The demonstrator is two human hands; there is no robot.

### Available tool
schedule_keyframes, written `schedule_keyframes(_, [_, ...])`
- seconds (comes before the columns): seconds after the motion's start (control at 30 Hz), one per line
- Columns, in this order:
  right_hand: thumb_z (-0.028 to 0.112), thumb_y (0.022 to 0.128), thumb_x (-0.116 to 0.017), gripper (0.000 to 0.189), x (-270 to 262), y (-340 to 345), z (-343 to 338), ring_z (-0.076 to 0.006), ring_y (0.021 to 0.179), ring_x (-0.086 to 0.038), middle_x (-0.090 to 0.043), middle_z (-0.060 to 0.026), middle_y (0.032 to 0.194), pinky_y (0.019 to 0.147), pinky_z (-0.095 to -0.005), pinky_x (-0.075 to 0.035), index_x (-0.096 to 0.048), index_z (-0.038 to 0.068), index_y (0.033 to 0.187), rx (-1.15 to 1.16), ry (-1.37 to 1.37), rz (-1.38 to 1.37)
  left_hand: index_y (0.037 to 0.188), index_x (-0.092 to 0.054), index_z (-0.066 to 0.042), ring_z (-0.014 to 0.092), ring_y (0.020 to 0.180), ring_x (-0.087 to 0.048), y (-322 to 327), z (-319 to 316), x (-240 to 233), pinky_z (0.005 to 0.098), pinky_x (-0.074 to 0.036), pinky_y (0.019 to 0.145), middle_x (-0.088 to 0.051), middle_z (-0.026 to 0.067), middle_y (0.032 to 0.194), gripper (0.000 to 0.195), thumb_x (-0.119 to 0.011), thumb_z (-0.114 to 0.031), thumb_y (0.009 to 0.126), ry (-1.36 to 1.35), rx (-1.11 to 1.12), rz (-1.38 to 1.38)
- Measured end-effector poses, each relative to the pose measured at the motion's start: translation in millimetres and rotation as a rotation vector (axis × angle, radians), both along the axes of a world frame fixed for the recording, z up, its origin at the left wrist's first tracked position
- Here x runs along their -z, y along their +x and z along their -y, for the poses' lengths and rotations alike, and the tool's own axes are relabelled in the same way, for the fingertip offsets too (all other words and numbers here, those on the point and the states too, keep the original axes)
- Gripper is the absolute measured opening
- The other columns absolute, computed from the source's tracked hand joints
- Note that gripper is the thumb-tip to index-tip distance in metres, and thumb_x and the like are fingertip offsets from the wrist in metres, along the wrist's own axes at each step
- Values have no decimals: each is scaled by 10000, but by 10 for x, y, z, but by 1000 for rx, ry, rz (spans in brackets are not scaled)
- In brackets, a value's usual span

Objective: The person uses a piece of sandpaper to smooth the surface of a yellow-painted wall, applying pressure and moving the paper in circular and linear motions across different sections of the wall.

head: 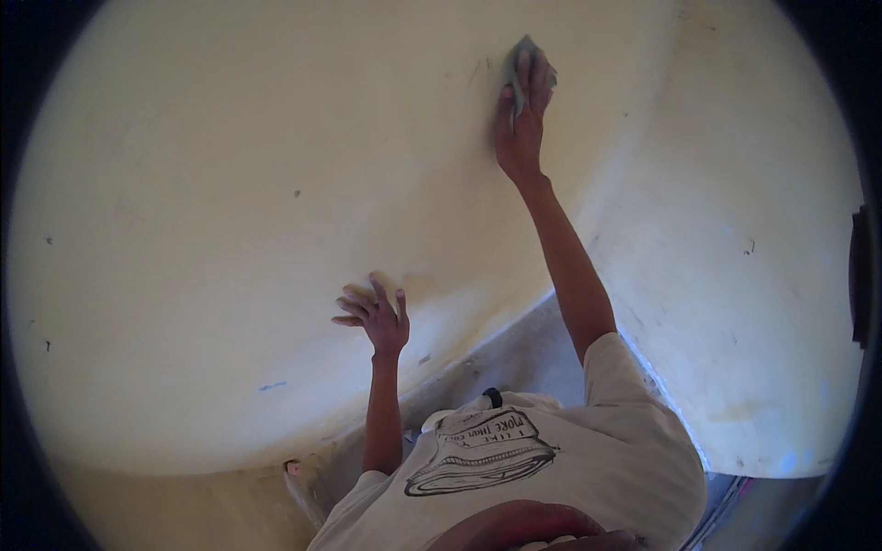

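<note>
My right hand [524, 131] is raised high and presses a piece of dark grey abrasive paper [526, 45], likely sandpaper, flat against the pale cream wall [227, 124]. Corners of the sheet stick out past the fingertips, and part of it is tucked between thumb and fingers. Lower and to the left, my left hand [382, 320] is at the same wall with its fingers spread and nothing in it. Whether its whole palm touches the wall cannot be told.
At the right, a second pale wall [730, 275] meets the first in a corner. Small dark marks and a blue streak [272, 386] show on the surface. A dark object [858, 275] stands at the far right rim. Below lies the floor [165, 510], with a short pipe-like piece [301, 492] by the wall.
</note>
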State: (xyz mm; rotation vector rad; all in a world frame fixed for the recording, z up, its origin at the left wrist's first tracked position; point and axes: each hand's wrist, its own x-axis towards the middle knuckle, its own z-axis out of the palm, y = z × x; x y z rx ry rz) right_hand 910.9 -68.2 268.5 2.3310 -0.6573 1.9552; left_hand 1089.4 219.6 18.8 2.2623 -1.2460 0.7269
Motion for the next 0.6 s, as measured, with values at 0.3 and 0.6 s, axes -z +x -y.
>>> schedule_keyframes(0.3, [202,800,-654,816,135,-29,48,-413,1516,-161,-252,-152,1636,1194,-654,-64,-349,143,1555,142,-62,-89,1600,-102,-63,620,1412,219,29,47,-3,793,163,1014,144,407,1565,848,-410,-584,1006,-24,-135,247])
schedule_keyframes(0.6, [148,873,-636,701,1177,-42,-1263,-413,1497,-218,-255,-161,1628,1190,-620,-146,-403,197,1533,-364,198,-534,1605,-119,-108,638,1402,208,119,-59,-35,846,120,972,125,398,1573,856,-464,-590,987,-109,-123,133])
